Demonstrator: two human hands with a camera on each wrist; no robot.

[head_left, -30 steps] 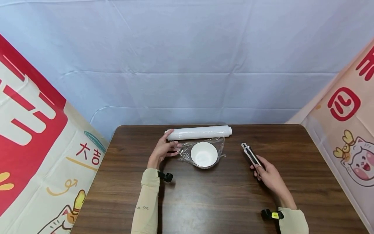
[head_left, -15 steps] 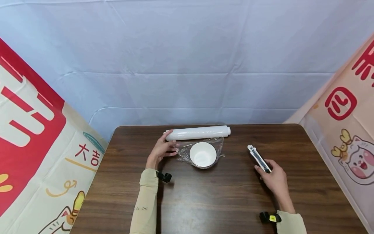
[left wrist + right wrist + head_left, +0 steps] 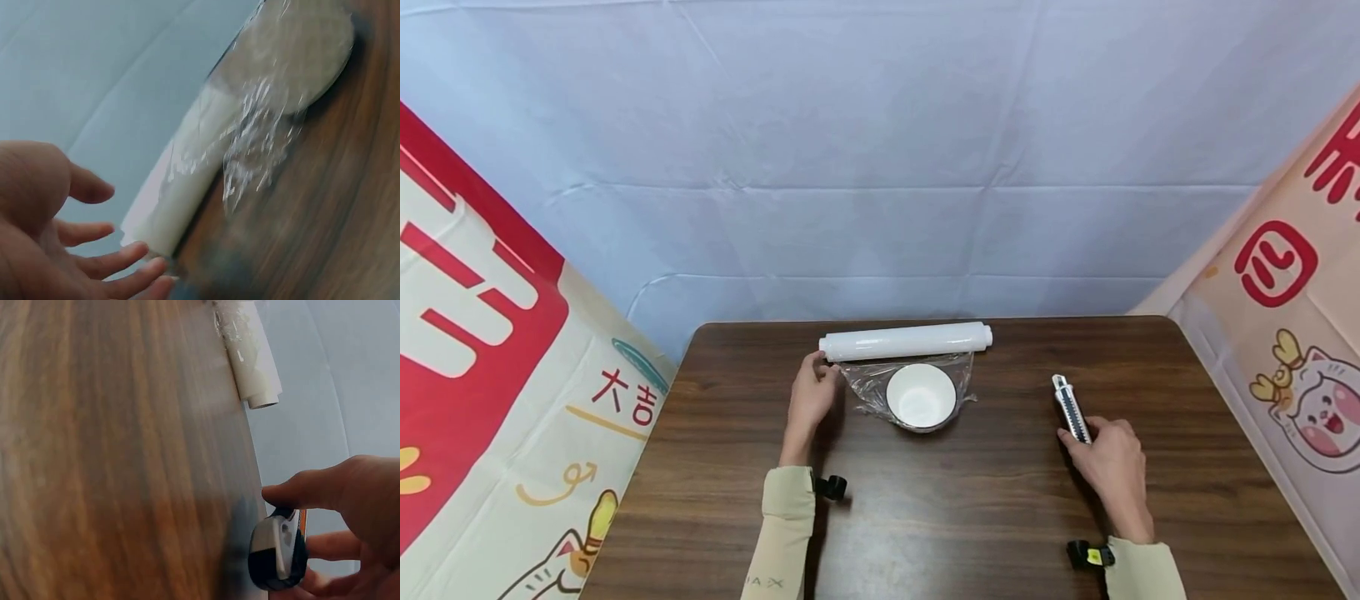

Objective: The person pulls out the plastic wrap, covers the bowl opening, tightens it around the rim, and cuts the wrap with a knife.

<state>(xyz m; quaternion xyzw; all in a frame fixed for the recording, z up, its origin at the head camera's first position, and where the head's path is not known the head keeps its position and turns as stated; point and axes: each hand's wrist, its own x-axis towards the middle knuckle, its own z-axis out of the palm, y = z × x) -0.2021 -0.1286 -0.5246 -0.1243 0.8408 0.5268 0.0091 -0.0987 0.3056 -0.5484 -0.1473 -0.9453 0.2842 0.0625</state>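
Observation:
A utility knife is gripped between the thumb and fingers of my right hand, its tip pointing away from me, at the right of the table. My left hand is by the left end of a white roll of cling film. In the left wrist view its fingers are spread with nothing held, close to the roll's end; whether they touch it I cannot tell. In front of the roll sits a white bowl with a dark rim, with loose clear film around it, bunched at its sides.
The dark wooden table ends at a pale cloth backdrop just behind the roll. Printed hangings flank it at left and right.
My left hand has drawn back off the roll and the film towards its left end. My right hand has shifted right with the utility knife and turned it. Bowl and roll stay in place.

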